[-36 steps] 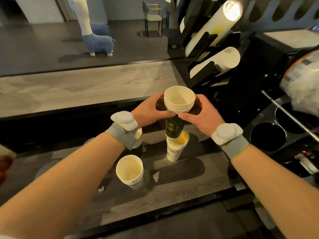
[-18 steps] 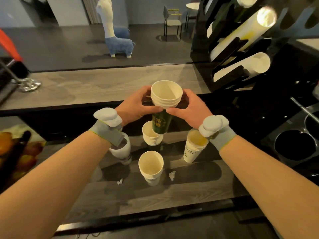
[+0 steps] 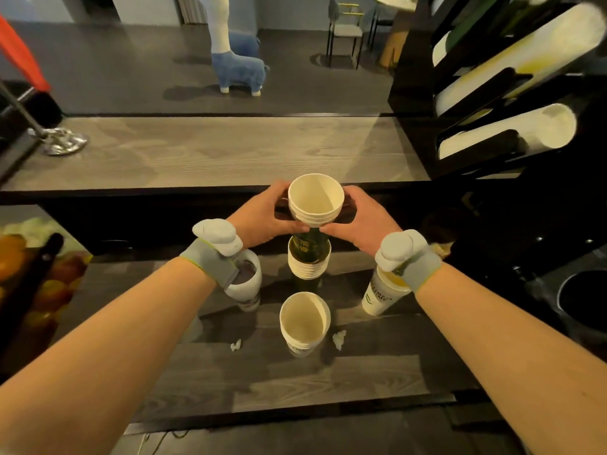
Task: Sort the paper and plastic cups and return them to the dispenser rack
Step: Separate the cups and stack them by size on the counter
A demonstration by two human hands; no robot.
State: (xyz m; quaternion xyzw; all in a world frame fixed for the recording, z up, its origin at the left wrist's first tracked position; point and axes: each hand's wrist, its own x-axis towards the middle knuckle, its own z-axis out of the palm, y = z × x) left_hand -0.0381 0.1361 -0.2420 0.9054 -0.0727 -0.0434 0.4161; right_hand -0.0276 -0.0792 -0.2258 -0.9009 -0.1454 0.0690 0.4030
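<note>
My left hand (image 3: pixel 262 215) and my right hand (image 3: pixel 364 221) both grip a nested stack of green paper cups (image 3: pixel 315 201) with cream insides, held upright at centre. Its lower end enters a second green stack (image 3: pixel 308 261) standing on the dark counter (image 3: pixel 230 382). Nearer me stands another cream-lined paper stack (image 3: pixel 303 323). A white cup with green print (image 3: pixel 381 293) sits under my right wrist. A translucent plastic cup (image 3: pixel 244 284) stands under my left wrist. The black dispenser rack (image 3: pixel 476 103) at upper right holds long white cup rows (image 3: pixel 512 133).
A raised wooden ledge (image 3: pixel 210 152) runs behind the counter. Small paper scraps (image 3: pixel 338 339) lie by the near stack. A fruit picture (image 3: pixel 36 277) is at left, round black wells (image 3: pixel 584 297) at right, and a chrome stand base (image 3: pixel 59 142) at far left.
The held stack has moved left and down, from above the white printed cup to the green stack on the counter, which its bottom now enters. The view has shifted left.
</note>
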